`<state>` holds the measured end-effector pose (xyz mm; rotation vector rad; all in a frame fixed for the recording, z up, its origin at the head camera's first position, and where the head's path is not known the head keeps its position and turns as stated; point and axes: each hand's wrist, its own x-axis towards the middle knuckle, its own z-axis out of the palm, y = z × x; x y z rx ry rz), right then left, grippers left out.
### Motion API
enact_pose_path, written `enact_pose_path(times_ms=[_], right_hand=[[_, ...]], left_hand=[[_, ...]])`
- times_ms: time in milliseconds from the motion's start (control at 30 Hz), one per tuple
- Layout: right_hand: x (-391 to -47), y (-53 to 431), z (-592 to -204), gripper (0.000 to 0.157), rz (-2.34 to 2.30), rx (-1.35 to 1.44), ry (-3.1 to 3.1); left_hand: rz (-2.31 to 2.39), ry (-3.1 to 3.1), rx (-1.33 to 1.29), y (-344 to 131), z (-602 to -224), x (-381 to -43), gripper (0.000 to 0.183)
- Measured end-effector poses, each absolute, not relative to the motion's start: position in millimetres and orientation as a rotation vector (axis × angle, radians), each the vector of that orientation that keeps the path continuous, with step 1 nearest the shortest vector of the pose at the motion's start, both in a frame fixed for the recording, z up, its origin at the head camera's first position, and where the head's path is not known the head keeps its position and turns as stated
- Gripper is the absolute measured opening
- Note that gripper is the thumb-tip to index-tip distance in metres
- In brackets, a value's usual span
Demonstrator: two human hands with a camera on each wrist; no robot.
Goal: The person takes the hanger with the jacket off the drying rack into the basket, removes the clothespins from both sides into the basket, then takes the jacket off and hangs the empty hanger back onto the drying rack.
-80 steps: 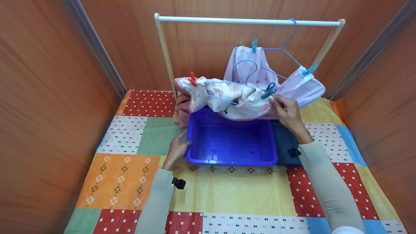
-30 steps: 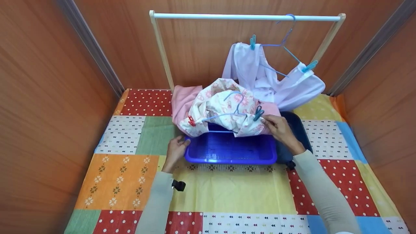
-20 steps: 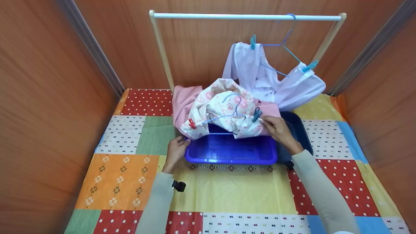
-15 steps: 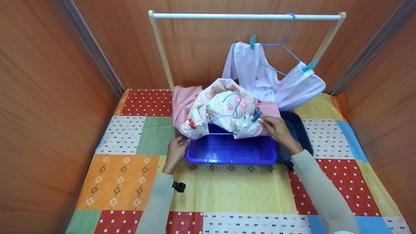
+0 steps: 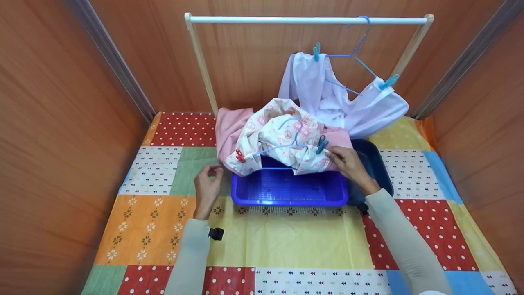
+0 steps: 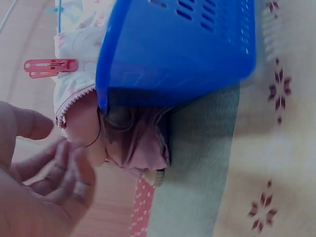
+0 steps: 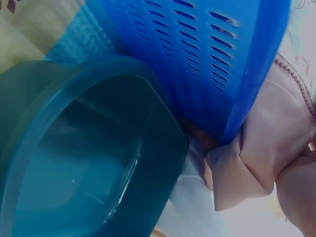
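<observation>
A pink garment (image 5: 233, 127) with a white, pink-patterned lining lies bunched over the back of a blue basket (image 5: 288, 203). A blue wire hanger (image 5: 272, 149) rests in it, a red clothespin (image 5: 240, 156) at its left end and a dark teal clothespin (image 5: 322, 144) at its right. My right hand (image 5: 352, 166) pinches the garment's edge beside the teal clothespin; its fingertips are partly hidden by cloth. Left of the basket, my left hand (image 5: 208, 186) hovers with loosely bent fingers and holds nothing. In the left wrist view, its fingers (image 6: 81, 173) are near the garment's zipper-like edge.
Behind stands a rack with a white rail (image 5: 266, 19). A pale lilac garment (image 5: 307, 78) hangs there from another hanger with teal clothespins. A dark teal basin (image 5: 374, 164) is right of the basket. Wooden panels enclose the patchwork cloth (image 5: 303, 241).
The pink garment and its hanger have come down and forward over the basket, with my right hand on the edge. My left hand has just left the basket's rim, moving left.
</observation>
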<state>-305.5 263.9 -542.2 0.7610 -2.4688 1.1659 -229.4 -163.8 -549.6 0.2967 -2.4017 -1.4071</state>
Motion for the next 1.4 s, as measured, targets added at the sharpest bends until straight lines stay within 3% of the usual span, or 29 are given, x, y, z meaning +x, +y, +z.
enact_pose_path(times_ms=[200,400,1000,1400], right_hand=[[-305,263,-541,0.011,1.161,0.759,-2.479],[-306,263,-542,0.010,1.106,0.788,-2.460],[-303,264,-543,0.011,1.159,0.753,-2.491],[-302,264,-541,0.013,1.152,0.744,-2.514]], left_hand=[[-1.183,-2.391,-0.110,-164,-544,-235,0.028],[-1.015,-2.460,-0.316,-163,-542,-246,0.028],[-0.858,-2.603,-0.355,-147,-538,-266,0.010],[-0.888,-2.545,-0.443,-142,-533,-269,0.008]])
